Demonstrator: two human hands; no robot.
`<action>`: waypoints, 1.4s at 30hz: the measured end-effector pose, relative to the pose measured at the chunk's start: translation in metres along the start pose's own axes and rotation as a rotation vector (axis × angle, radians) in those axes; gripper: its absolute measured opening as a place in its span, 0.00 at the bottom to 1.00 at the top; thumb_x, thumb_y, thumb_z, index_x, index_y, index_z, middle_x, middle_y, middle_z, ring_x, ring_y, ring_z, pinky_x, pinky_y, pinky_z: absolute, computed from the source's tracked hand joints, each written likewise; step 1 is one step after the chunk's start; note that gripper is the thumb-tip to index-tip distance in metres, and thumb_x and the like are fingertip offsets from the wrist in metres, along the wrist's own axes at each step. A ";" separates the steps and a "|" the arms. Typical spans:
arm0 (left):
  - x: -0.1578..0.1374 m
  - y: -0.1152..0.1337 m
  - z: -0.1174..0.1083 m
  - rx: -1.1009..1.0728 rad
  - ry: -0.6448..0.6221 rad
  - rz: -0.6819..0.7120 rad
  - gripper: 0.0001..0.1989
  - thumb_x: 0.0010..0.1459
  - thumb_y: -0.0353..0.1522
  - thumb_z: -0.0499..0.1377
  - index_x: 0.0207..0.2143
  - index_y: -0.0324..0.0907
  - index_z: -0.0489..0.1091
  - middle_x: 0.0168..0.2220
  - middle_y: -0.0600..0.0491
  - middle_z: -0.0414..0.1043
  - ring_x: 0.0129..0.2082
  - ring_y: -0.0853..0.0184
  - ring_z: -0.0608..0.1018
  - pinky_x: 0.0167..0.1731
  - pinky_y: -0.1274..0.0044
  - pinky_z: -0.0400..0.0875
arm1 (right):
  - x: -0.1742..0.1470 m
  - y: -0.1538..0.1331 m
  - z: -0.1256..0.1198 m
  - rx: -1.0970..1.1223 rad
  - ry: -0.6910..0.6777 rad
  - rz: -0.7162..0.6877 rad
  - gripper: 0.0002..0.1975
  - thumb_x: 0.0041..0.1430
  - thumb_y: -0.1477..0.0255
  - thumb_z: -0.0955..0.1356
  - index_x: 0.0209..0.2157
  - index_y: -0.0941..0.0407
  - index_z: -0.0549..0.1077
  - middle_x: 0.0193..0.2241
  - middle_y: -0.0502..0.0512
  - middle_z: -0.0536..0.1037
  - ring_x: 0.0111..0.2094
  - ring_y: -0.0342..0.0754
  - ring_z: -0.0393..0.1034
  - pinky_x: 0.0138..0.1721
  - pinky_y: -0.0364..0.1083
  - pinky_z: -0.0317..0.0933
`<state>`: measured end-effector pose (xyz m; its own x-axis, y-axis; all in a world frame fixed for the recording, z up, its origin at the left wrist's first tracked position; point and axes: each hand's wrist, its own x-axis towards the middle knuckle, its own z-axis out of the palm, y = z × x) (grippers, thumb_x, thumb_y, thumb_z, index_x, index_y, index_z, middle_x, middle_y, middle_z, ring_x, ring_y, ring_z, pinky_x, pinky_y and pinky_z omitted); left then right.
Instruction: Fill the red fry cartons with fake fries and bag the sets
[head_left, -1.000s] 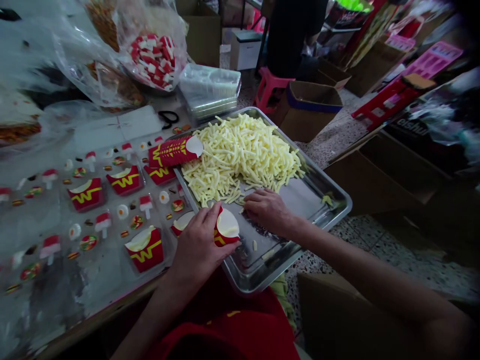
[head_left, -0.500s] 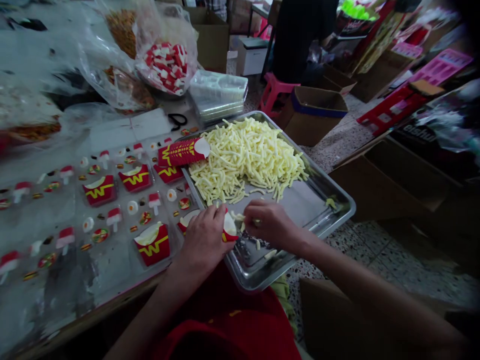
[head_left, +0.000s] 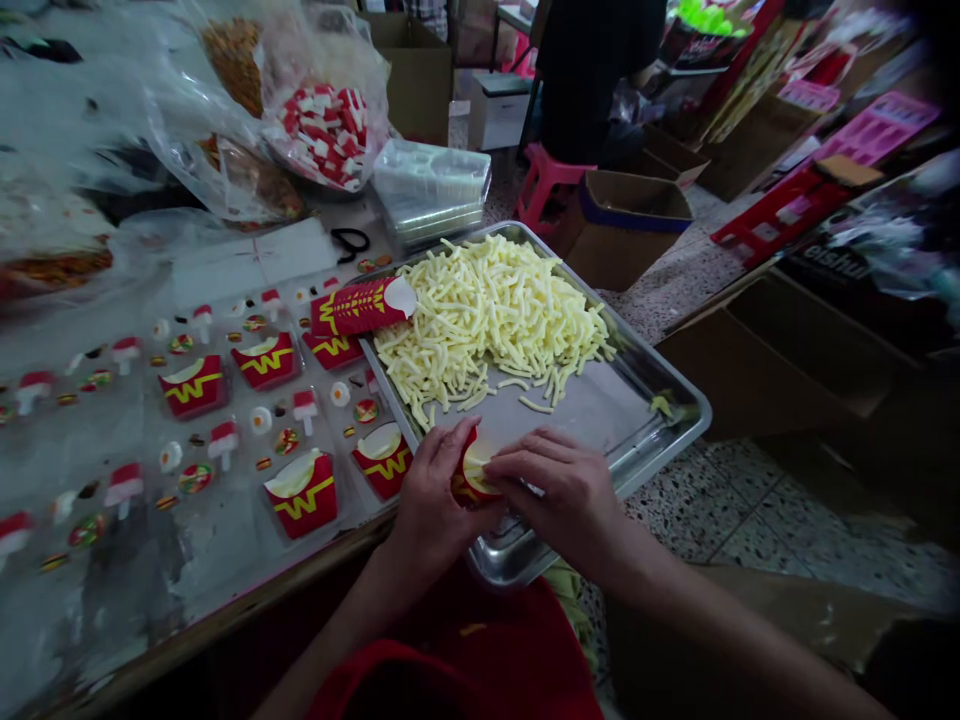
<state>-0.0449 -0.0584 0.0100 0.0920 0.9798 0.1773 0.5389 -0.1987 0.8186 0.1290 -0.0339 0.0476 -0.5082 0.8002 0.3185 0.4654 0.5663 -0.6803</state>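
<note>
Table (head_left: 45, 640) at left, tray (head_left: 600, 405) and fries (head_left: 495, 310) at right: left hand (head_left: 439, 490) clamps a carton (head_left: 471, 470); right hand (head_left: 566, 490), apart from it earlier, pinches fries at its mouth.

R grip (head_left: 568, 492): up fr tray (head_left: 600, 410), now at red ctn (head_left: 472, 468) mouth w/ pale sticks (head_left: 480, 463) | L grip (head_left: 441, 492): shifted rt
</note>
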 end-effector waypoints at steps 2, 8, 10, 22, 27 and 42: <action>0.001 -0.001 -0.001 0.009 0.000 0.017 0.41 0.43 0.27 0.69 0.62 0.42 0.62 0.53 0.47 0.71 0.53 0.58 0.74 0.56 0.67 0.70 | 0.005 -0.001 0.003 0.009 -0.072 0.011 0.05 0.66 0.75 0.68 0.37 0.53 0.76 0.31 0.51 0.79 0.32 0.45 0.72 0.36 0.44 0.63; -0.002 -0.017 -0.022 0.143 0.157 -0.036 0.41 0.49 0.35 0.71 0.64 0.45 0.60 0.54 0.48 0.70 0.53 0.58 0.74 0.56 0.68 0.70 | 0.054 0.040 -0.014 -0.126 -0.123 0.042 0.08 0.65 0.72 0.69 0.44 0.53 0.78 0.41 0.55 0.81 0.39 0.47 0.73 0.41 0.46 0.63; -0.005 -0.022 -0.034 0.197 0.210 -0.034 0.40 0.49 0.38 0.71 0.63 0.45 0.61 0.53 0.48 0.70 0.52 0.58 0.74 0.55 0.68 0.70 | 0.071 0.061 -0.013 -0.304 -0.210 -0.069 0.09 0.66 0.74 0.67 0.46 0.54 0.78 0.46 0.58 0.79 0.44 0.50 0.71 0.45 0.49 0.61; -0.008 -0.028 -0.049 0.274 0.124 -0.011 0.42 0.49 0.41 0.71 0.64 0.46 0.59 0.53 0.47 0.70 0.53 0.55 0.74 0.54 0.67 0.70 | 0.056 0.084 0.023 -0.591 -0.411 -0.103 0.07 0.62 0.75 0.68 0.30 0.56 0.78 0.33 0.56 0.78 0.38 0.51 0.65 0.43 0.49 0.55; -0.004 -0.016 -0.041 0.371 0.033 -0.015 0.42 0.48 0.41 0.71 0.63 0.45 0.61 0.49 0.46 0.71 0.50 0.54 0.75 0.51 0.66 0.71 | 0.040 0.081 0.015 -0.397 -0.297 0.198 0.07 0.46 0.80 0.72 0.28 0.56 0.80 0.27 0.52 0.79 0.32 0.47 0.69 0.36 0.45 0.58; -0.009 -0.011 -0.058 0.545 0.017 -0.150 0.42 0.46 0.42 0.72 0.61 0.40 0.63 0.53 0.42 0.71 0.53 0.50 0.75 0.53 0.61 0.71 | 0.060 0.082 0.039 -0.569 -0.335 -0.074 0.08 0.59 0.77 0.67 0.28 0.56 0.77 0.32 0.57 0.78 0.35 0.49 0.68 0.36 0.46 0.55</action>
<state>-0.1005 -0.0665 0.0314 -0.0302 0.9952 0.0933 0.9001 -0.0135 0.4355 0.1079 0.0526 -0.0149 -0.7088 0.7023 0.0663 0.6837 0.7071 -0.1801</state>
